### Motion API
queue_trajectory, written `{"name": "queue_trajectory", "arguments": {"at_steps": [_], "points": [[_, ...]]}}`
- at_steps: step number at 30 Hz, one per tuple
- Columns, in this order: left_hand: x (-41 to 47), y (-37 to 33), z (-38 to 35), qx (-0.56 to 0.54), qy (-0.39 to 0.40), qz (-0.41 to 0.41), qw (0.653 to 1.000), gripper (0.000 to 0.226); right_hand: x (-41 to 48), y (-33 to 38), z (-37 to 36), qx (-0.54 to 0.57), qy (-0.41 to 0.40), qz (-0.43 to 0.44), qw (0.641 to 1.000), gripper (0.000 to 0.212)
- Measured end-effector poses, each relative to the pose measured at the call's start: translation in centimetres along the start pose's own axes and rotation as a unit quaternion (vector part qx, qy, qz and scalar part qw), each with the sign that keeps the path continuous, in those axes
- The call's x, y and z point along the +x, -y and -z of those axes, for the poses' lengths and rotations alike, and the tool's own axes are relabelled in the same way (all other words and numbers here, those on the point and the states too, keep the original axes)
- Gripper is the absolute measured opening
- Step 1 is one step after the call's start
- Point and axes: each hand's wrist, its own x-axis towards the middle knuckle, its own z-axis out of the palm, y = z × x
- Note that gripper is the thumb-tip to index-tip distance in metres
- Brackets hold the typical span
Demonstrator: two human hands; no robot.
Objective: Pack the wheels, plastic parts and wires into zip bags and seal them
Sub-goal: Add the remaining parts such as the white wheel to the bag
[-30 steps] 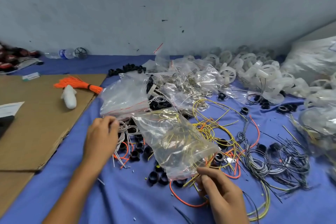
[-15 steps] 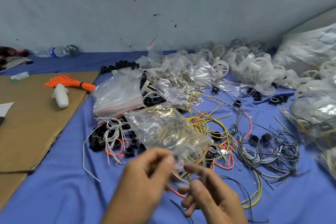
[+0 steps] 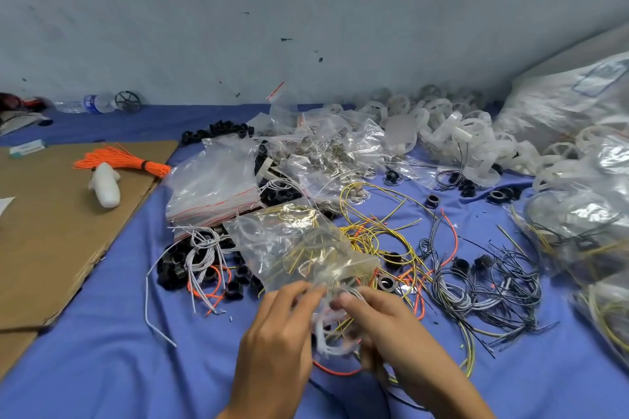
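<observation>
Left hand [image 3: 277, 326] and right hand [image 3: 388, 330] enter from the lower edge with forearms converging, backs turned up and fingertips meeting just ahead of the palms. On each hand the thumb and forefinger are curled and closed on the near edge of a clear zip bag [image 3: 299, 248], so both hold it in a narrow pinch. The bag rests on the blue cloth [image 3: 102, 367] directly beyond the fingertips. Its long axis runs away from the hands and slants toward the left-hand side, with the near end at the fingers and the far corner pointing away. Thin yellow strands show through its film. Between the two palms hangs a blurred loop of white wire [image 3: 326, 340]; which hand carries it cannot be told. Beyond the left hand lie black rings [image 3: 173, 269] tangled with white and orange wire, and farther off a stack of empty bags [image 3: 211, 187]. Beyond the right hand spread loose yellow wires [image 3: 371, 238] and grey-black wires [image 3: 493, 286]. White wheels [image 3: 456, 136] lie far off on that side.
</observation>
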Motion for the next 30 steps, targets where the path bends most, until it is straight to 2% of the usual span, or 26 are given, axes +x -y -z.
{"name": "queue_trajectory", "arguments": {"at_steps": [3,6,8,12,16,18,20,22,24,25,27,30], "points": [[-0.3,-0.2,0.1,-0.006,-0.004,-0.019,1.000,0.053,2.0,0.9,-1.5,0.123,0.006,0.008,0.992,0.014],[-0.4,-0.6,0.6,-0.023,0.024,-0.011,0.999,0.061,3.8,1.6,-3.2,0.272,0.014,-0.026,0.962,0.017],[-0.4,-0.9,0.9,-0.028,0.042,-0.004,0.999,0.064,4.7,2.4,-4.7,0.341,0.019,-0.063,0.938,0.021],[-0.7,-1.1,1.4,-0.047,0.044,0.026,0.998,0.066,6.5,4.8,-6.4,0.418,-0.033,-0.108,0.902,0.038],[-1.0,-1.5,1.5,-0.046,0.035,0.029,0.998,0.063,7.1,5.1,-6.4,0.389,-0.060,-0.079,0.916,0.028],[-1.1,-1.6,1.4,-0.051,0.025,0.050,0.997,0.065,6.6,4.5,-6.3,0.393,-0.047,-0.069,0.916,0.021],[-1.2,-1.7,1.4,-0.069,0.019,0.069,0.995,0.065,5.8,3.1,-6.5,0.388,-0.030,-0.044,0.920,0.024],[-1.5,-1.9,1.1,-0.074,0.005,0.063,0.995,0.062,4.3,1.3,-6.2,0.347,-0.017,-0.029,0.937,0.033],[-1.9,-2.0,0.8,-0.074,-0.002,0.060,0.995,0.062,2.6,-0.4,-5.0,0.304,-0.010,-0.016,0.952,0.032],[-2.0,-2.1,0.8,-0.085,-0.005,0.063,0.994,0.058,1.5,-0.9,-4.2,0.280,0.016,-0.002,0.960,0.029],[-2.7,-2.0,0.4,-0.088,-0.017,0.041,0.995,0.033,-0.4,-1.1,-2.0,0.197,0.051,0.026,0.979,0.027],[-3.0,-1.8,0.1,-0.048,0.021,0.022,0.998,0.046,-2.5,0.1,2.7,0.016,0.072,0.031,0.997,0.027]]}}
